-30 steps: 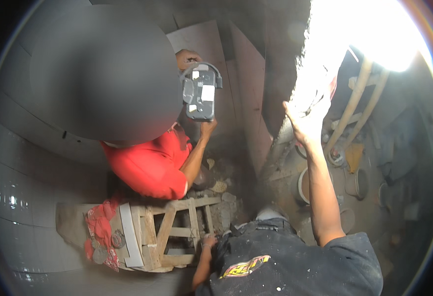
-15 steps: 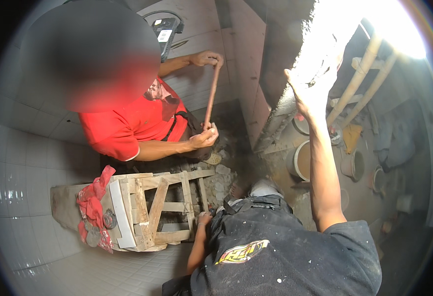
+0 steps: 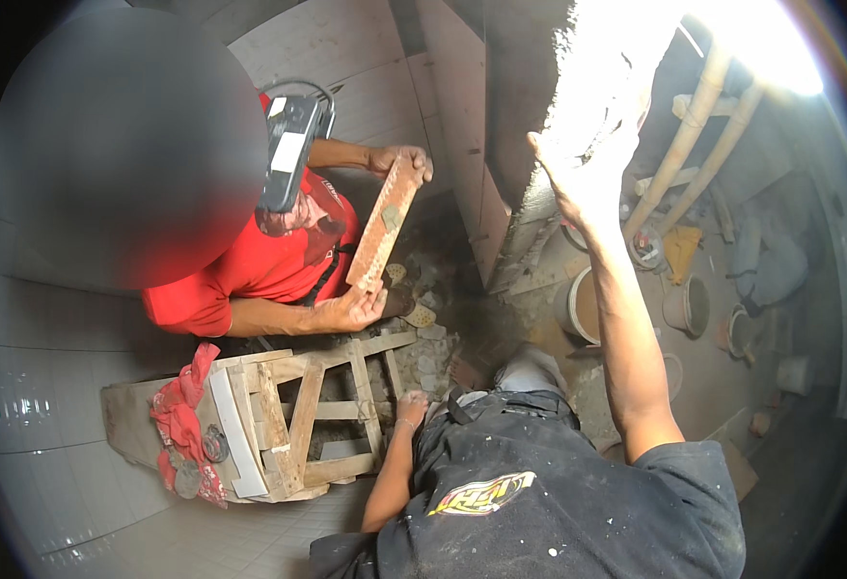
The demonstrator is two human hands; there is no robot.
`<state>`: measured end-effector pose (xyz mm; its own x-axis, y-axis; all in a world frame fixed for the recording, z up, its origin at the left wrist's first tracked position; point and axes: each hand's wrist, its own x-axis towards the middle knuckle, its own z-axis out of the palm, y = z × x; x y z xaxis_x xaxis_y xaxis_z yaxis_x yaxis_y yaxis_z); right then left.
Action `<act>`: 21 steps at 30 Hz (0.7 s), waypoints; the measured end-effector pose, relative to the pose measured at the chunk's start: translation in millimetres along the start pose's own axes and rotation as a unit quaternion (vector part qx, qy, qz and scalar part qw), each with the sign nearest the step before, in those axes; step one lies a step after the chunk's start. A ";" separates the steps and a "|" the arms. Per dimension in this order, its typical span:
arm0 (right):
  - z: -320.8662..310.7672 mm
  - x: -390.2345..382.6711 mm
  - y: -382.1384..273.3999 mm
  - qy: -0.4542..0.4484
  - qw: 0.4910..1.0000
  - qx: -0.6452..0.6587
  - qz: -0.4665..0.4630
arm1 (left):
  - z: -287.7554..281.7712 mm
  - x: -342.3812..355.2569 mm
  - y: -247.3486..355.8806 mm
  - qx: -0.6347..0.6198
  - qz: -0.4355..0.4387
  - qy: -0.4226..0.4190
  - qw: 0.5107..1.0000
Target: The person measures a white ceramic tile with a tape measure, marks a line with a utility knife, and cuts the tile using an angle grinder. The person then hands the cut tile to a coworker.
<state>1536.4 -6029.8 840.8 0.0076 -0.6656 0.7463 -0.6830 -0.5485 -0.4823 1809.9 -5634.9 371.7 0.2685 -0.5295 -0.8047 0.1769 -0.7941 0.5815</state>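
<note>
My right hand (image 3: 592,174) is raised against a rough, whitish edge (image 3: 578,72) washed out by bright light. Its thumb is spread away from the fingers and the palm lies against the surface. Low beside my body, my left hand (image 3: 411,405) is close to the end of a wooden trestle (image 3: 313,415); its fingers are too small to make out. Across from me, a co-worker in a red shirt (image 3: 250,280) holds a narrow reddish-brown strip (image 3: 385,227), perhaps tile, by both ends. A greyish patch sits on its face.
A red cloth (image 3: 184,410) and a white strip (image 3: 235,434) lie on the trestle. Rubble (image 3: 430,357) covers the floor ahead. Buckets (image 3: 686,307) and a yellow cloth (image 3: 681,253) are on the right, below two leaning poles (image 3: 684,140). Tiled wall (image 3: 23,405) stands left.
The co-worker has turned the strip so its broad face shows, and has shifted a little left. My left hand has risen slightly; my right hand stays against the whitish edge.
</note>
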 end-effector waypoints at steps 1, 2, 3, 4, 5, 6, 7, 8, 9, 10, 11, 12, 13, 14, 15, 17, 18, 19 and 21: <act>0.2 1.1 7.0 -0.023 1.000 0.010 -0.007 | 12.5 -3.4 24.5 0.017 0.016 -0.004 1.000; 1.1 1.0 16.2 -0.045 0.999 0.020 -0.012 | 24.7 -6.5 49.4 0.037 0.030 -0.006 0.999; -2.1 0.1 23.6 -0.065 0.997 0.029 -0.014 | 31.0 -6.6 58.9 0.059 0.046 -0.010 0.997; -7.6 -4.4 29.2 -0.072 0.996 0.051 0.005 | 31.7 -4.4 63.1 0.133 0.104 -0.024 0.985; -13.7 -5.0 27.7 -0.076 0.994 0.078 0.020 | 29.1 9.9 65.2 0.206 0.165 -0.041 0.964; -18.1 -3.4 20.0 -0.065 0.990 0.109 0.055 | 34.1 21.4 72.5 0.277 0.217 -0.056 0.934; -25.5 -8.9 24.6 -0.029 0.991 0.115 0.062 | 41.0 28.5 82.5 0.416 0.278 -0.074 0.863; -26.7 -17.2 30.2 0.003 0.990 0.126 0.070 | 48.6 30.7 89.7 0.537 0.330 -0.077 0.772; -24.7 -29.1 37.5 0.053 0.990 0.127 0.040 | 50.1 34.5 92.9 0.601 0.363 -0.077 0.707; -27.8 -44.0 48.7 0.102 0.986 0.130 0.008 | 46.9 39.8 91.6 0.562 0.360 -0.073 0.741; -36.7 -58.6 43.0 0.082 0.984 0.155 0.025 | 23.4 60.3 84.6 0.492 0.349 -0.062 0.795; -51.0 -103.7 72.9 0.022 0.969 0.191 0.157 | 76.7 36.7 100.9 0.292 0.115 -0.089 0.945; -67.4 -104.2 97.0 -0.049 0.977 0.145 0.147 | 95.3 26.3 131.1 0.295 0.084 -0.075 0.949; -78.1 -133.4 121.2 -0.171 0.946 0.153 0.230 | 93.0 22.1 137.6 0.304 0.045 -0.056 0.950; -93.8 -163.8 145.8 -0.250 0.906 0.182 0.289 | 90.4 22.0 136.4 0.356 0.089 -0.067 0.928; -125.5 -259.4 213.7 -0.424 0.847 0.030 0.319 | 93.0 25.0 133.1 0.441 0.155 -0.094 0.879; -148.1 -299.2 238.4 -0.466 0.804 -0.001 0.368 | 97.1 23.3 133.5 0.471 0.175 -0.104 0.859; -171.2 -344.2 260.8 -0.480 0.747 -0.058 0.456 | 109.9 16.2 136.6 0.487 0.171 -0.115 0.849; -203.3 -433.1 287.5 -0.379 0.699 -0.103 0.598 | 100.0 34.1 133.8 0.595 0.179 -0.111 0.775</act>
<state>1188.3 -5796.3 472.2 -0.3270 -0.7053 -0.6290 -0.6226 0.6615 -0.4181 1748.0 -5789.0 410.0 -0.0942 -0.7124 -0.6954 -0.9065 -0.2274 0.3557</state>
